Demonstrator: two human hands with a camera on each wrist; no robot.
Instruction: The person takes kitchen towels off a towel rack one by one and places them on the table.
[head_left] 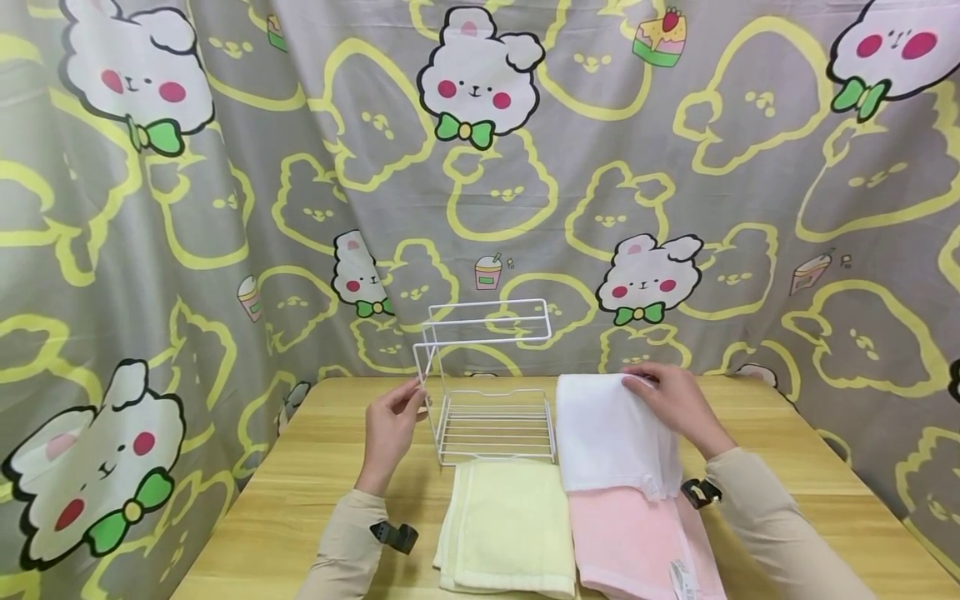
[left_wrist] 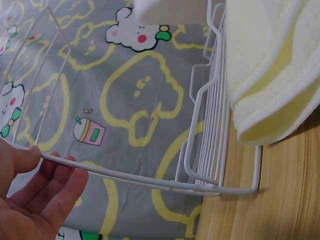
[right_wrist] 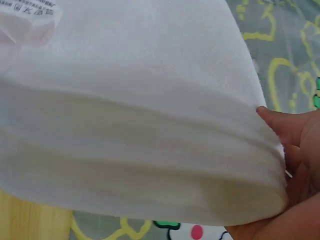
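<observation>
My left hand [head_left: 392,425] pinches a side wire of a white wire rack [head_left: 495,429] between thumb and fingers. Two tiers make up the rack: a slatted lower shelf and a narrower upper frame. In the left wrist view, the thumb and fingertips [left_wrist: 75,182] meet at the wire. A folded white towel [head_left: 611,433] hangs from my right hand [head_left: 675,404], which grips its upper right edge. In the right wrist view the towel's layers bow open, with a printed label [right_wrist: 30,10] at the top left.
A folded pale yellow towel [head_left: 513,529] lies on the wooden table [head_left: 277,500] in front of the rack. Beside it, a folded pink towel [head_left: 626,533] lies partly beneath the white one in the head view. Behind the table hangs a patterned grey curtain [head_left: 300,233].
</observation>
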